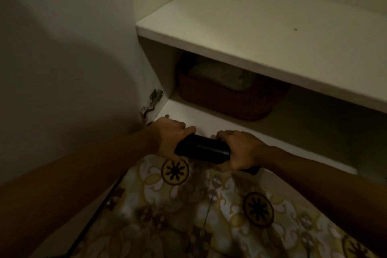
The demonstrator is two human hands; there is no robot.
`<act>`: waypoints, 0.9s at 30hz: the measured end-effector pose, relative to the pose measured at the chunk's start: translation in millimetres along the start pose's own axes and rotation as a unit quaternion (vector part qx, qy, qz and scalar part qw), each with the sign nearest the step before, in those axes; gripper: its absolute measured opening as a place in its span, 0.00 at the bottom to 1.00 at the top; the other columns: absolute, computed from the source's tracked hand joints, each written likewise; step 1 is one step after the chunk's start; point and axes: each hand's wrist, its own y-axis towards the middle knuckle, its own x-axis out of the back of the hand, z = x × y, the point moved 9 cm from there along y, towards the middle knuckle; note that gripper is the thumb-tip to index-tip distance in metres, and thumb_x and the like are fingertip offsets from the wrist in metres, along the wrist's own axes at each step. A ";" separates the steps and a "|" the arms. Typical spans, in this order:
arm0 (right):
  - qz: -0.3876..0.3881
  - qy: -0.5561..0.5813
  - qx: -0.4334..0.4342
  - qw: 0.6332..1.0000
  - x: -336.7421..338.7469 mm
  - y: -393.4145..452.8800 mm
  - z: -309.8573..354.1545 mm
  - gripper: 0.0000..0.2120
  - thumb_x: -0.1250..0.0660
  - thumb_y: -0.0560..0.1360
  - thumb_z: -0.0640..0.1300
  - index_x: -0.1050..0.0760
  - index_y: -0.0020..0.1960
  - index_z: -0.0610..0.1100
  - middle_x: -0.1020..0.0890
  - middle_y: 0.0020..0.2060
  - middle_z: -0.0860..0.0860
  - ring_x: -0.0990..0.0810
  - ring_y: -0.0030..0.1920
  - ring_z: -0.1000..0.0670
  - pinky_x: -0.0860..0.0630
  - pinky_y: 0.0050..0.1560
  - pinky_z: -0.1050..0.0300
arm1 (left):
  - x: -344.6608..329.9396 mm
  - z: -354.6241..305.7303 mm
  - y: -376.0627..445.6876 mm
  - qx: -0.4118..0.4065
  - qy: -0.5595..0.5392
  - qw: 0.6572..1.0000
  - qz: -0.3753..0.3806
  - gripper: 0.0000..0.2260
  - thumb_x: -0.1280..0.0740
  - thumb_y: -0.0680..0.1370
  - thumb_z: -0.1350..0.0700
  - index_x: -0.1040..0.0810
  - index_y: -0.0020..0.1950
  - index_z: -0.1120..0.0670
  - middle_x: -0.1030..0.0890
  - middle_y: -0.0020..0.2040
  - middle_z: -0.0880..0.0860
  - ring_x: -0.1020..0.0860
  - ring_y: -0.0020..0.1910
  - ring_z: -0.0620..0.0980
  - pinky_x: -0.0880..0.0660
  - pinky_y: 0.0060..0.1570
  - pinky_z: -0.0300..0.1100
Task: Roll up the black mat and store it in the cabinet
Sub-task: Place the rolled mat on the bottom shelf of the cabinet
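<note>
The black mat [202, 150] is rolled into a tight tube and held level just in front of the white cabinet's bottom shelf [209, 125]. My left hand [170, 139] grips its left end. My right hand [238, 152] grips near its right end, and a short dark tip of the roll sticks out past the fingers. The cabinet stands with its door [62, 58] swung out to the left. The scene is dim.
A brown woven basket [228, 100] holding folded cloth sits deep on the bottom shelf. A white upper shelf [272, 44] overhangs it. A metal hinge [151, 103] is on the left wall. Patterned yellow fabric [209, 211] fills the foreground below my arms.
</note>
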 end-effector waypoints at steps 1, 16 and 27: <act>0.004 -0.002 0.000 1.000 4.3 3.0 -2.3 0.34 0.24 0.58 0.71 0.41 0.52 0.62 0.27 0.44 0.59 0.23 0.42 0.53 0.27 0.38 0.56 | 0.8 1.1 3.7 0.001 -0.007 1.000 -0.006 0.33 0.29 0.68 0.34 0.38 0.65 0.47 0.23 0.53 0.51 0.21 0.48 0.53 0.27 0.41 0.46; -0.050 -0.017 0.008 0.999 26.7 34.7 -30.9 0.39 0.21 0.64 0.65 0.41 0.62 0.53 0.24 0.53 0.51 0.21 0.49 0.49 0.20 0.46 0.49 | 21.7 24.1 50.6 -0.007 -0.015 0.998 -0.067 0.39 0.22 0.65 0.48 0.42 0.67 0.47 0.35 0.61 0.55 0.29 0.56 0.54 0.30 0.47 0.46; -0.068 -0.032 -0.015 0.997 18.5 38.7 -43.5 0.45 0.27 0.66 0.66 0.41 0.74 0.48 0.26 0.63 0.48 0.22 0.56 0.46 0.22 0.52 0.52 | 8.8 18.5 50.7 0.021 0.113 0.993 -0.039 0.37 0.28 0.70 0.45 0.40 0.74 0.54 0.27 0.65 0.56 0.32 0.62 0.55 0.31 0.58 0.52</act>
